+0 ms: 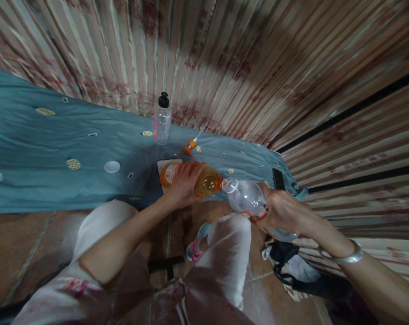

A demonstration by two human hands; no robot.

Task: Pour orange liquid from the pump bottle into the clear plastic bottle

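My left hand (pixel 185 183) is wrapped round an orange bottle (pixel 206 181) that lies tilted on its side, its neck pointing right. In my right hand (pixel 275 210) is a clear plastic bottle (pixel 247 196), its open mouth turned left. The two mouths meet, and I cannot tell whether the orange neck sits inside the clear one. An orange pump top (pixel 190 145) with a thin tube lies on the cloth just beyond. A white round cap (pixel 112 167) rests to the left of my left hand.
A clear bottle with a black top (pixel 162 122) stands at the back of the blue patterned cloth (pixel 38 153). Pleated curtains (pixel 190 54) hang behind it. A black flat object (pixel 278 179) lies at the right end. A bag (pixel 302 271) sits on the tiled floor.
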